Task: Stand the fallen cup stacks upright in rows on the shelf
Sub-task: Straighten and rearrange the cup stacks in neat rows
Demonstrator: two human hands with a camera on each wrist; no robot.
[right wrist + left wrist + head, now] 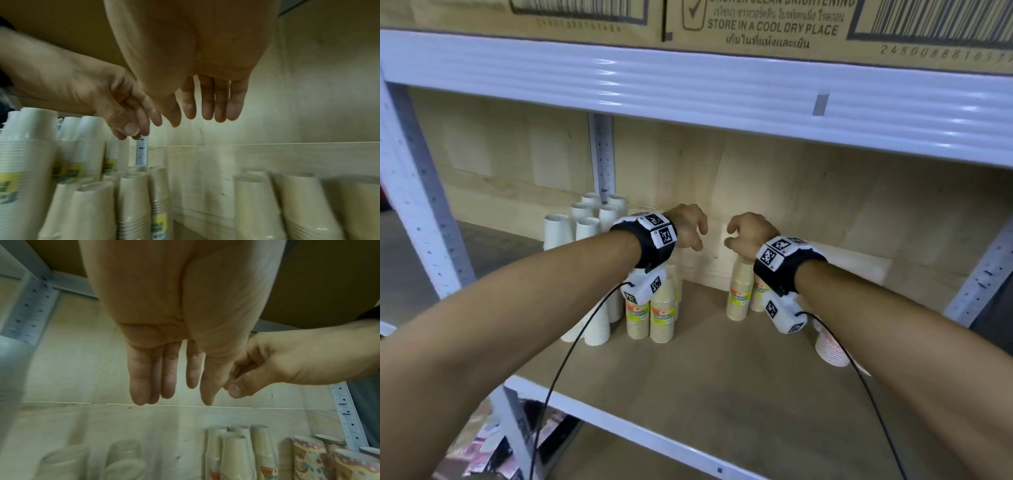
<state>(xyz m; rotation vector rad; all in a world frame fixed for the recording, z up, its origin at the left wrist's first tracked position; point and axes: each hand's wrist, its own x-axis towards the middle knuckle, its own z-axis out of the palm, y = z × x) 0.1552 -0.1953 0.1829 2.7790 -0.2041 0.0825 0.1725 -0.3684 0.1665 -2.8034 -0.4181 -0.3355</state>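
Observation:
Both hands hover empty over the wooden shelf board (722, 394), close together near the back wall. My left hand (697, 236) hangs with relaxed fingers (141, 378) above upright beige cup stacks with yellow labels (661, 315). My right hand (732, 236), fingers (207, 104) straight and loose, hovers just over the top of another upright beige stack (739, 291). White cup stacks (585, 222) stand in rows at the left. A patterned stack (830, 347) shows at the right, partly hidden by my right forearm.
The white metal beam of the upper shelf (688, 89) runs low overhead, with cardboard boxes (756, 27) on it. Perforated posts stand at the left (421, 192) and right (983, 274). Bare board lies between the two beige groups and toward the front edge.

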